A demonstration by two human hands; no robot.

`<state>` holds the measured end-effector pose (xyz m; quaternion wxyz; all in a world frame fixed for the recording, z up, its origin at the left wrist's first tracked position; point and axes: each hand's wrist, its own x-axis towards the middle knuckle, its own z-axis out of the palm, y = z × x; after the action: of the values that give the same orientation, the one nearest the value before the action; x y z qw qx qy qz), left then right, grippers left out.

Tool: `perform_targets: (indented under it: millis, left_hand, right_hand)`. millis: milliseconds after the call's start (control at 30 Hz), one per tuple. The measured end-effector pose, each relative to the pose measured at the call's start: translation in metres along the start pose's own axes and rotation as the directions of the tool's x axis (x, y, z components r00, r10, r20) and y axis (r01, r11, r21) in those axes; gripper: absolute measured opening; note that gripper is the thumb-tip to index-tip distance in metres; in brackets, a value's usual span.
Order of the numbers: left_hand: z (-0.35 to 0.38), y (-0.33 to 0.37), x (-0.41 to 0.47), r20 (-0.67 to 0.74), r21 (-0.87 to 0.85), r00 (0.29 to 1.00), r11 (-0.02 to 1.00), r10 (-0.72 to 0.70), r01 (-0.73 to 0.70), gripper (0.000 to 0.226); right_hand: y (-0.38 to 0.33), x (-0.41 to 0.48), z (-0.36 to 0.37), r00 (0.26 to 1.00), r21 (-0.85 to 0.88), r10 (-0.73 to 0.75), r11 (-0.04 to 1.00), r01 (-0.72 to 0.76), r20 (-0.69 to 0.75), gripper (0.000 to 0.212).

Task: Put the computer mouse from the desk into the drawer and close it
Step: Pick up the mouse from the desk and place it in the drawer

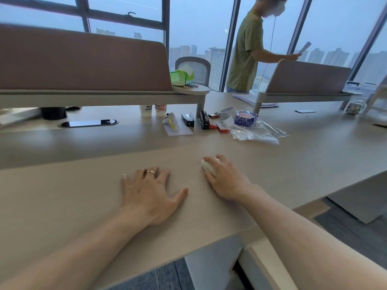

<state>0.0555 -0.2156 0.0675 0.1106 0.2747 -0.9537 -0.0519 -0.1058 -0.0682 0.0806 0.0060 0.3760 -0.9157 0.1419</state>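
Note:
A white computer mouse (207,166) lies on the light wooden desk (83,195), mostly covered by my right hand (225,176), whose fingers curl around it. My left hand (150,193) rests flat on the desk to the left, fingers spread, a ring on one finger, holding nothing. Below the desk's front edge at the lower right, the top of a pale drawer unit (266,266) shows with a dark gap beside it; I cannot tell whether a drawer is open.
Farther back on the desk lie a stapler (204,120), small red boxes (222,128), a clear plastic bag (257,132), two paper cups (152,109) and a white gadget on paper (172,122). Brown partitions (83,59) stand behind. A person (245,53) stands by the window.

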Motion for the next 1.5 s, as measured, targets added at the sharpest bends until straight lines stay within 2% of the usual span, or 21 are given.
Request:
perform_targets:
  millis: [300, 467, 567, 667, 800, 967, 1100, 1167, 1267, 1500]
  left_hand:
    - [-0.001, 0.0, 0.0, 0.009, -0.035, 1.0, 0.999, -0.012, 0.012, 0.09]
    - [-0.005, 0.0, -0.004, 0.026, -0.038, 1.0, 0.999, -0.016, 0.017, 0.091]
    - [-0.009, 0.003, -0.007, 0.043, -0.017, 0.999, 1.0, -0.019, 0.019, 0.088]
    - [-0.015, 0.014, -0.012, 0.034, -0.013, 0.999, 0.999, 0.039, -0.039, 0.084]
    - [-0.022, 0.06, -0.035, 0.018, -0.19, 0.98, 0.963, 0.199, -0.192, 0.088]
    - [-0.018, 0.133, -0.079, -0.076, -0.253, 0.871, 0.835, 0.486, -0.488, 0.082]
    - [-0.003, 0.175, -0.115, -0.085, -0.254, 0.695, 0.659, 0.714, -0.708, 0.077]
    - [0.009, 0.188, -0.125, -0.039, -0.275, 0.643, 0.61, 0.765, -0.743, 0.075]
    - [0.032, 0.2, -0.127, 0.042, -0.312, 0.657, 0.635, 0.752, -0.707, 0.073]
    - [0.083, 0.205, -0.093, 0.152, -0.164, 0.789, 0.802, 0.595, -0.574, 0.066]
  right_hand:
    - [0.005, -0.024, -0.011, 0.993, 0.076, 0.009, 0.997, 0.0, -0.117, 0.046]
    - [0.034, -0.075, -0.036, 0.973, 0.105, 0.018, 0.995, 0.006, -0.229, 0.045]
    - [0.059, -0.12, -0.052, 0.959, 0.085, 0.063, 0.996, -0.041, -0.278, 0.045]
    - [0.084, -0.164, -0.062, 0.952, 0.039, 0.124, 0.992, -0.117, -0.28, 0.045]
    - [0.113, -0.209, -0.066, 0.939, 0.036, 0.195, 0.981, -0.193, -0.283, 0.046]
    - [0.133, -0.248, -0.069, 0.922, 0.031, 0.258, 0.965, -0.26, -0.29, 0.048]
    - [0.145, -0.274, -0.07, 0.919, 0.016, 0.282, 0.957, -0.289, -0.276, 0.047]
    - [0.15, -0.286, -0.067, 0.915, 0.021, 0.3, 0.952, -0.306, -0.27, 0.048]
    - [0.157, -0.298, -0.061, 0.908, 0.036, 0.327, 0.944, -0.329, -0.263, 0.047]
    - [0.17, -0.3, -0.03, 0.923, 0.091, 0.341, 0.94, -0.329, -0.18, 0.048]
